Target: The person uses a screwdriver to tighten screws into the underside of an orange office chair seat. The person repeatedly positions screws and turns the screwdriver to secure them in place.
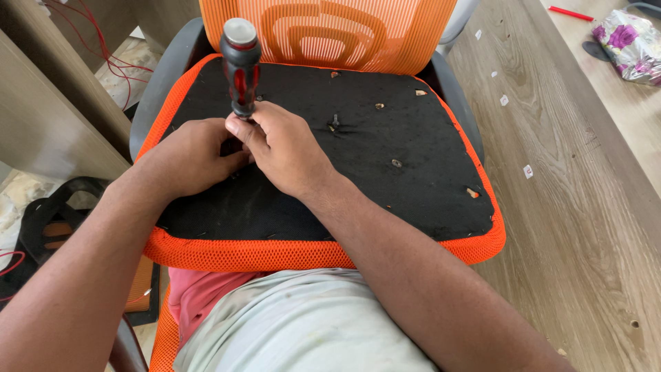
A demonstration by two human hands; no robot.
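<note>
Wood-plank floor [571, 207] on the right, pale wooden panel [48, 117] on the left. Right grip [286, 148] pinched around the lower shaft of an upright red-and-black screwdriver [240, 58]; left grip [189, 158] curled, touching it at the tip, hold not discernible. Underneath, upturned chair seat [385, 138], black underside with orange mesh rim. Small screws [396, 163] scattered right. Far right, flowered bag [630, 41].
</note>
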